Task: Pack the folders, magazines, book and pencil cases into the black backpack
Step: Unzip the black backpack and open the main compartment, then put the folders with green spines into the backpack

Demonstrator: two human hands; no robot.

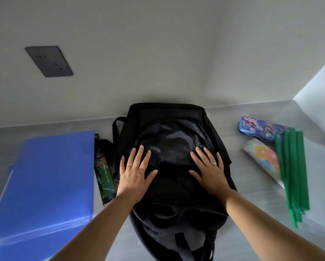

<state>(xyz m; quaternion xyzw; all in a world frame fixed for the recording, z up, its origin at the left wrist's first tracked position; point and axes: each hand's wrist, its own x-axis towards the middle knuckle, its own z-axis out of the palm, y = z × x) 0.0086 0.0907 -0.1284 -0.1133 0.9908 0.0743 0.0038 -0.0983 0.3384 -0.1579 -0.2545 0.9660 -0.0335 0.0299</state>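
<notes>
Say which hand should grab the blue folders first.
Left. The left hand lies flat on the black backpack nearest the blue folders; the right hand would probably have to cross over.

You're at a home or office study corner: a grey desk (224,117) pushed into plain white walls (158,53), a dark socket (49,61) above its far left edge, school supplies spread along both side edges.

Left hand (134,171) flat, fingers spread; right hand (209,171) likewise — palms down, seemingly pressing, forearms extended
</notes>
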